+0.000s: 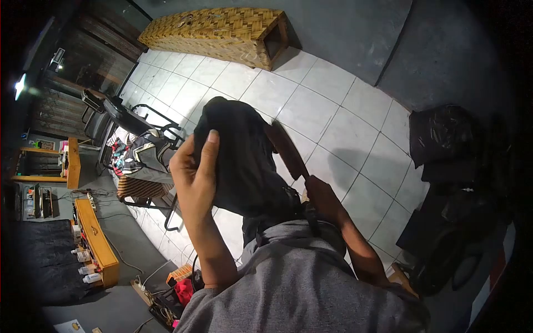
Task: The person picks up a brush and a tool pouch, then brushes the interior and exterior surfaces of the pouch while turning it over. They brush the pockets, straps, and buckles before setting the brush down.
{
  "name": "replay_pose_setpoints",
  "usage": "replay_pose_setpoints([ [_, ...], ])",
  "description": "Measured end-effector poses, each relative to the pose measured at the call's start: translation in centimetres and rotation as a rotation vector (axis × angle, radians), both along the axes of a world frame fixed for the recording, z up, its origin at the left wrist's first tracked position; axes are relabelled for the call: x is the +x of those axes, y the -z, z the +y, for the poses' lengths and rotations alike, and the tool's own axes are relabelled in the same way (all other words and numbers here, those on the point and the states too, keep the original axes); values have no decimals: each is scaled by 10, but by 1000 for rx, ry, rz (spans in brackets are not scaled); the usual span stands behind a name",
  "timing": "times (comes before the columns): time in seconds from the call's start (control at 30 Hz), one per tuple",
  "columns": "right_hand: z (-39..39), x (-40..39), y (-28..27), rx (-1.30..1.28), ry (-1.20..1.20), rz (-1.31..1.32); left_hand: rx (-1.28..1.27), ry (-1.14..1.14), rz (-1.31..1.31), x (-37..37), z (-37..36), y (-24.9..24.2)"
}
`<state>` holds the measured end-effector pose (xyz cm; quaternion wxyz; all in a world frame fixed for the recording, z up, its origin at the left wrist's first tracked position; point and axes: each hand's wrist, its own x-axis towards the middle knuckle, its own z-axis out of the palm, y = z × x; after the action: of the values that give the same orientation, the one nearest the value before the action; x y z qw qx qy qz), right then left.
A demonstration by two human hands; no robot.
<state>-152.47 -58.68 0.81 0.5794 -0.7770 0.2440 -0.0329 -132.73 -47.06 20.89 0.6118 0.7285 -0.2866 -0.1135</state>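
Observation:
My left hand (pixel 194 172) grips the left edge of a black fabric item (pixel 239 161), with the thumb on top and the fingers curled behind it. The item bulges out in front of my body; its exact kind does not show. In my right hand (pixel 325 201) is the narrow handle of a brown brush (pixel 287 152). Its long flat back faces up, and its far end lies against the right side of the black fabric. Whatever is on the brush's underside is mostly hidden. My grey top (pixel 294 272) fills the bottom of the view.
A woven bench (pixel 216 34) stands along the far wall. Left are a black chair (pixel 119 114) with cloths on its frame, and an orange wooden shelf (pixel 97 244) with bottles. Black plastic bags (pixel 441 133) sit right on white floor tiles (pixel 355 166). Cables run lower left.

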Motion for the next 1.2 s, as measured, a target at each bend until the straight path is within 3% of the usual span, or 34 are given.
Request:
replay_pose_setpoints([
  [0.03,5,9,-7,4,1,3,4,1,3,-4,-4,0],
  [0.1,13,20,-18,37,-34,-255,-100,-11,58,-17,-17,-1],
  [0.2,11,51,-42,178,-36,-146,-102,62,7,-19,-21,-7],
  [0.23,11,54,-20,179,-36,-148,-110,86,-18,-18,-21,-11],
  [0.3,5,64,63,-331,-188,-294,-220,125,80,-9,-23,-15],
  [0.33,2,57,89,-332,-194,-299,-227,134,131,-5,-23,-18],
  [0.4,2,24,125,-186,-345,-15,-284,139,199,-2,-23,-25],
  [0.47,9,-6,102,830,72,345,-339,130,199,2,-24,-25],
  [0.5,12,-22,139,831,68,343,-338,128,195,4,-23,-25],
  [0.57,10,-43,240,-138,-274,501,-241,106,167,7,-23,-26],
  [0.6,8,-44,230,-141,-280,503,-244,100,169,10,-23,-26],
  [0.67,-1,-39,174,-327,-53,-81,-5,183,-5,18,-22,-26],
  [0.7,-5,-28,138,-332,-66,-81,112,226,-180,25,-21,-25],
  [0.77,-11,10,56,-153,193,-200,347,301,-262,25,-24,-35],
  [0.9,-25,91,-44,-355,381,-530,401,378,-342,22,-30,-29],
  [0.97,-28,119,-54,-211,338,-504,248,437,-329,19,-29,-31],
  [1.0,-30,131,-33,-339,300,-622,201,425,-274,15,-30,-39],
  [1.1,-25,140,33,-389,287,-584,222,370,-138,20,-16,-53],
  [1.13,-31,136,68,-593,173,-613,114,382,-47,14,-14,-61],
  [1.2,-30,109,125,-722,61,-539,84,375,-102,20,-5,-66],
])
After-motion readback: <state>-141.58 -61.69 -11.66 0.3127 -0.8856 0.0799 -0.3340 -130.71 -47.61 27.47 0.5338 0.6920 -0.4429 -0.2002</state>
